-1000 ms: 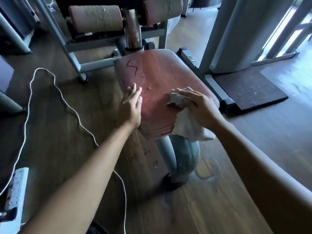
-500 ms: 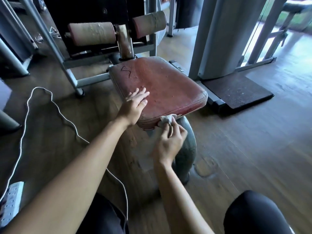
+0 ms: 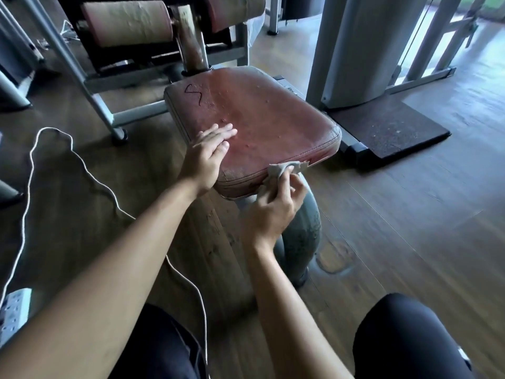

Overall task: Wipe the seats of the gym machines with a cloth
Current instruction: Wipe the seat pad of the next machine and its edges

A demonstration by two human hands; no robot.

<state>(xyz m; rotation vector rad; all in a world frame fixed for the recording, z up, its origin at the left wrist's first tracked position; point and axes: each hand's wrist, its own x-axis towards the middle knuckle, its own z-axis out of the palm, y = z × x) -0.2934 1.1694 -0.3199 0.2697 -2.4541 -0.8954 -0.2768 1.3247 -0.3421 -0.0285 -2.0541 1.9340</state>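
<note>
A worn red seat pad sits on a grey post, with a black scribble near its far left corner and small blisters across the top. My left hand lies flat on the seat's near left part, fingers straight. My right hand grips a pale cloth and holds it against the seat's near front edge. Most of the cloth is hidden by my fingers.
Two padded rollers and a grey frame stand behind the seat. A grey upright column with a black floor mat is on the right. A white cable runs over the wooden floor to a power strip. My knees are below.
My right hand came off the top of the seat with the cloth, dropped to the near front edge, then slid a little rightward along it. My left hand stayed flat on the seat.
</note>
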